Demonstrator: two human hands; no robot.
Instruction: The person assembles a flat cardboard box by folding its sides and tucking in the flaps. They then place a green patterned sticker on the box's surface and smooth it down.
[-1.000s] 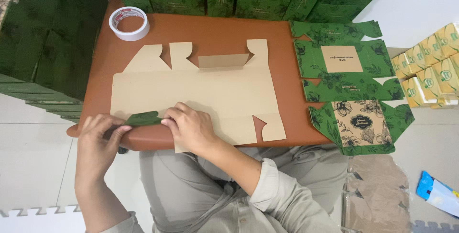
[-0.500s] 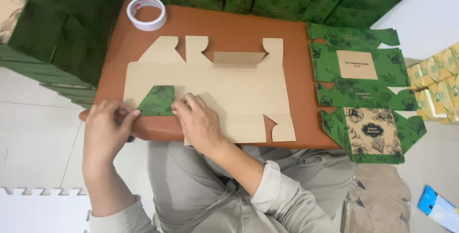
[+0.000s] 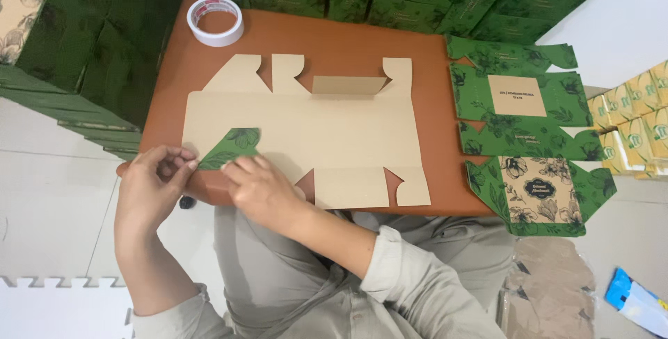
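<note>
I see the flat cardboard box blank lying plain side up across the brown desk, its near edge at the desk's front. My left hand pinches the tip of the corner flap between thumb and fingers, and the flap is folded over so its green leaf-printed face shows. Compared with half a second ago, more of that green face is turned up and the fold reaches further onto the blank; a second ago only a thin green sliver showed at the edge. My right hand has its fingers pressed together flat on the blank, just beside the flap's base, as before. The roll of white tape sits at the far left corner of the desk, unmoved. A stack of printed green blanks lies at the right end, overhanging the desk.
</note>
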